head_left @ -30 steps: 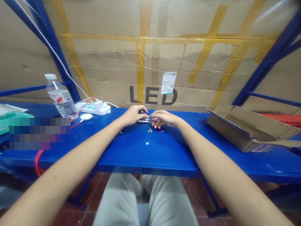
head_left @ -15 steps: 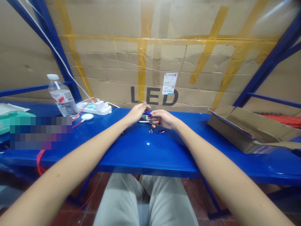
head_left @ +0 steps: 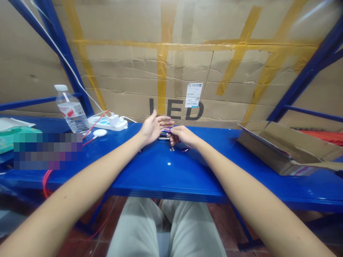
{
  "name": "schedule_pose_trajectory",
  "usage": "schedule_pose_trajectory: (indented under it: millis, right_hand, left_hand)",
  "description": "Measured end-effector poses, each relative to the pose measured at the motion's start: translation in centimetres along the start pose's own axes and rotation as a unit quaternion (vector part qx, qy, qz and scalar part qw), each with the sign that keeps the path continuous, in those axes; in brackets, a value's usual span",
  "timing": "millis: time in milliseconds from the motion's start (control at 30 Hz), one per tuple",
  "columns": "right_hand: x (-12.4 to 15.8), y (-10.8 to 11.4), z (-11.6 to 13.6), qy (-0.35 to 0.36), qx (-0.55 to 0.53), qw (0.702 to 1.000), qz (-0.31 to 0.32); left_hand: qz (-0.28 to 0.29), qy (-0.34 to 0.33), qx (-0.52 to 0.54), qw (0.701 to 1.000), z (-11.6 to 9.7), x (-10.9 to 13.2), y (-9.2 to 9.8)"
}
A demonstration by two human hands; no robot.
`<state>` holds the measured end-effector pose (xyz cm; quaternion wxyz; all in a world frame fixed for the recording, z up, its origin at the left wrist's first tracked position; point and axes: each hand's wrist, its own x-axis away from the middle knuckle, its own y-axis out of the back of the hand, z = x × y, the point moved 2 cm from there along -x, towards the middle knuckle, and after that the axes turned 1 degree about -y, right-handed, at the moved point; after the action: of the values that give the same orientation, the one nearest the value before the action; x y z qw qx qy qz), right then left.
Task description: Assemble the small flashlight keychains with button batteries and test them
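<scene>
My right hand (head_left: 183, 136) is closed, its thumb and fingers pinching a slim purple metallic tube (head_left: 166, 131). Just to its left, my left hand (head_left: 153, 127) is open with fingers stretched out and thumb raised, holding nothing I can see. Several shiny tubes, one of them silver (head_left: 163, 138), lie on the blue table (head_left: 150, 171) behind and below the hands, partly hidden. Small round silver pieces (head_left: 172, 149) sit on the table below my right hand. Beside them lies a purple carabiner-like clip (head_left: 184, 150). A small dark item (head_left: 141, 151) shows by my left wrist.
At left stand a water bottle (head_left: 71, 110), a white power strip (head_left: 118, 124) with cables and a round white charger pad (head_left: 99, 132). An open cardboard box (head_left: 276, 157) is on the right. Behind the table rises a large taped carton (head_left: 120, 78). A white dot (head_left: 169, 164) marks the tabletop.
My left hand has drawn back slightly left from the purple tube and opened, its fingers straightening. My right hand has shifted a little left and still holds the tube.
</scene>
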<state>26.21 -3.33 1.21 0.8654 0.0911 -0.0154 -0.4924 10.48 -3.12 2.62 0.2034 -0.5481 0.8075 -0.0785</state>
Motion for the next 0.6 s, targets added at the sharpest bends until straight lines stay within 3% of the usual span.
schedule_pose_trajectory:
  millis: [333, 600]
  right_hand:
    - [-0.2, 0.5, 0.5, 0.068, 0.102, 0.991, -0.056]
    - [0.3, -0.4, 1.2, 0.026, -0.018, 0.999, -0.028]
  left_hand:
    - [-0.029, 0.018, -0.006, 0.999, 0.4, -0.2, 0.5]
    - [-0.042, 0.024, -0.004, 0.999, 0.4, -0.3, 0.8]
